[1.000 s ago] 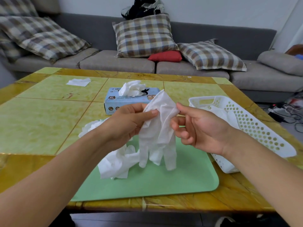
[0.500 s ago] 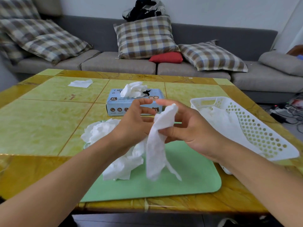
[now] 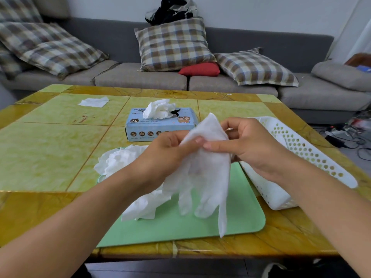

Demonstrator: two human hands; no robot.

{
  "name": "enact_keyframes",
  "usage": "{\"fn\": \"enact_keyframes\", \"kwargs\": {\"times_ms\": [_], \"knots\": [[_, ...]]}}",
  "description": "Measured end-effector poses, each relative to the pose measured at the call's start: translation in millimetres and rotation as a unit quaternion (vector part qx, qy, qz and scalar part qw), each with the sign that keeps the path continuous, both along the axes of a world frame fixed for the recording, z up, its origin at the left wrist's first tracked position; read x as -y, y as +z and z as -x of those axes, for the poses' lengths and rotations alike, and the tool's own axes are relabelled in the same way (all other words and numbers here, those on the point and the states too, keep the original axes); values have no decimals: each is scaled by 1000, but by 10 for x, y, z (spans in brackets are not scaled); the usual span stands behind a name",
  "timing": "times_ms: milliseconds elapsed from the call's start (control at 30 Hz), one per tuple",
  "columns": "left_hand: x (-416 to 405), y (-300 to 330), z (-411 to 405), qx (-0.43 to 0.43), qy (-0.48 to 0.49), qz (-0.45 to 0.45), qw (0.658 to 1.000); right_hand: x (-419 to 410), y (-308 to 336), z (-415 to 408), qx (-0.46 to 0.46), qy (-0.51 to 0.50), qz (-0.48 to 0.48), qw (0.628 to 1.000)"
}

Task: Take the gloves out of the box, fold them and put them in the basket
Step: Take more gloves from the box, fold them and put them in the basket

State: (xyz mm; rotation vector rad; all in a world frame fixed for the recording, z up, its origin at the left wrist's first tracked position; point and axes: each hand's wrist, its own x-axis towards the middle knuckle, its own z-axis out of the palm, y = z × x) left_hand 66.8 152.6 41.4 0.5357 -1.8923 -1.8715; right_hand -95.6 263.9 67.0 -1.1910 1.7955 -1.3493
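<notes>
Head view: both hands, left hand (image 3: 168,151) and right hand (image 3: 251,145), pinch the thin white disposable glove (image 3: 204,173); flatten it on the green mat (image 3: 236,217) at 6 o'clock before folding.

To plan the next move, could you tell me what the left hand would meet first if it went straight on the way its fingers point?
Probably the right hand, whose fingertips almost touch the left hand on the glove.

White glove (image 3: 202,167) pinched between left hand (image 3: 168,151) and right hand (image 3: 251,145) above green mat (image 3: 241,215).

Table (image 3: 50,157) — mat (image 3: 241,213), box (image 3: 160,125), basket (image 3: 301,149), tissue (image 3: 93,101).
</notes>
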Motion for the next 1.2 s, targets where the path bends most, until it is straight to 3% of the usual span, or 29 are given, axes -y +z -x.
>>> {"fn": "enact_keyframes", "kwargs": {"times_ms": [67,167,267,433,600,767,933,1000,1067,1133,1200], "knots": [[3,-2,21,-32,32,-116,992,-34,50,70,170,54,-72,981],[60,38,-1,-39,32,-243,969,-31,-8,155,299,92,-83,946],[119,45,-25,-47,11,-288,956,-11,-70,139,326,92,-50,939],[34,113,-52,-87,-71,-295,949,-11,-91,39,287,88,-66,952],[136,208,-109,-4,-58,-101,993,-67,32,81,316,97,-57,942],[228,153,-45,61,2,-71,996,17,-108,186,309,61,-143,938],[312,-189,128,132,51,-38,989,249,-373,228,259,-13,-126,957],[347,-168,183,80,81,-28,993,329,-317,244,257,-27,-38,965],[384,-12,209,-31,106,20,994,340,-147,287,196,-33,91,976],[391,187,179,-134,93,108,981,272,72,336,96,-23,202,974],[371,296,105,-161,81,225,958,169,172,376,18,-6,239,971]]}}
